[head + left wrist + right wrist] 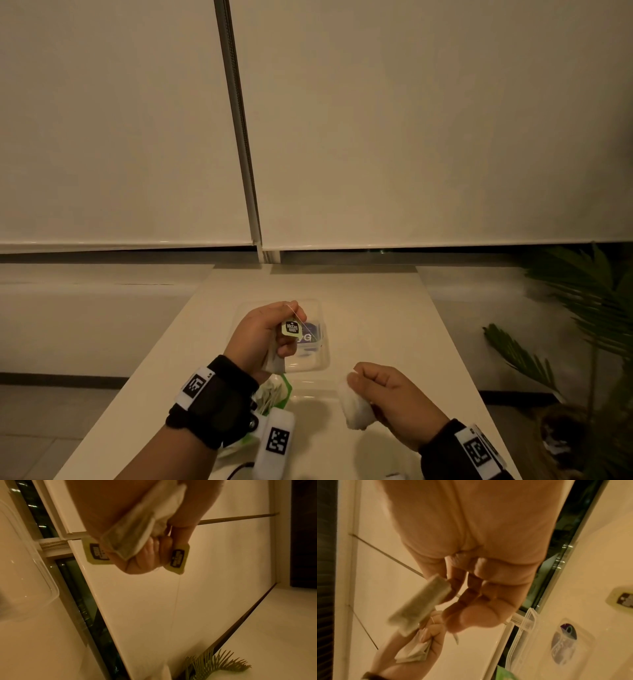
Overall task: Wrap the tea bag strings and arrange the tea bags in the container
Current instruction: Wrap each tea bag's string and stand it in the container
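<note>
While the left hand (263,337) grips two tea bags (137,534) with tags (178,558) showing, the right hand (394,397) pinches a third tea bag (354,406) near the front; a thin string (176,601) runs taut between them. Judged light, soft, tearable: hold by tag or paper edge, pull gently. One clear container (320,363) sits behind the left hand; one green packet (274,394) lies nearer, holding more bags.

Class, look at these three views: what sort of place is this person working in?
Probably a home or office room at night: a white table by a window with lowered roller blinds, dark glass below them, and a potted palm beside it.
</note>
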Action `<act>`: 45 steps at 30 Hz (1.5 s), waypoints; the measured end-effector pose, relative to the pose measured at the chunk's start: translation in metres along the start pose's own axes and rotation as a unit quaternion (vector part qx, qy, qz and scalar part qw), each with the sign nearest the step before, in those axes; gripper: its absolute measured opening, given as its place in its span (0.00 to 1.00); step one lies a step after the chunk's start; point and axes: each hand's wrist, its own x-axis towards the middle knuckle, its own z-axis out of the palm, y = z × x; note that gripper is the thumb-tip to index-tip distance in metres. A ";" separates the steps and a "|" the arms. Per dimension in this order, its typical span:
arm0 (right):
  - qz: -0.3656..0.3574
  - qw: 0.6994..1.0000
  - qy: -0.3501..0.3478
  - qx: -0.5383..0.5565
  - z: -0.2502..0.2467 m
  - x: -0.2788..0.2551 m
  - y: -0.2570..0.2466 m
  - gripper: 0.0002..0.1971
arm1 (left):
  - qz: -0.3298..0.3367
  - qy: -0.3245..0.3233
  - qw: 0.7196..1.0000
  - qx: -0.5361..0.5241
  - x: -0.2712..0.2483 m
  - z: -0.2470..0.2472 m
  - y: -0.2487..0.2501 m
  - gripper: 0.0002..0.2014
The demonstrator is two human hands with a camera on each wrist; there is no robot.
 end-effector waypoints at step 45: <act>0.011 0.945 0.326 -0.026 -0.016 0.027 0.014 0.14 | 0.027 -0.033 0.918 0.394 -0.054 0.036 -0.021 0.06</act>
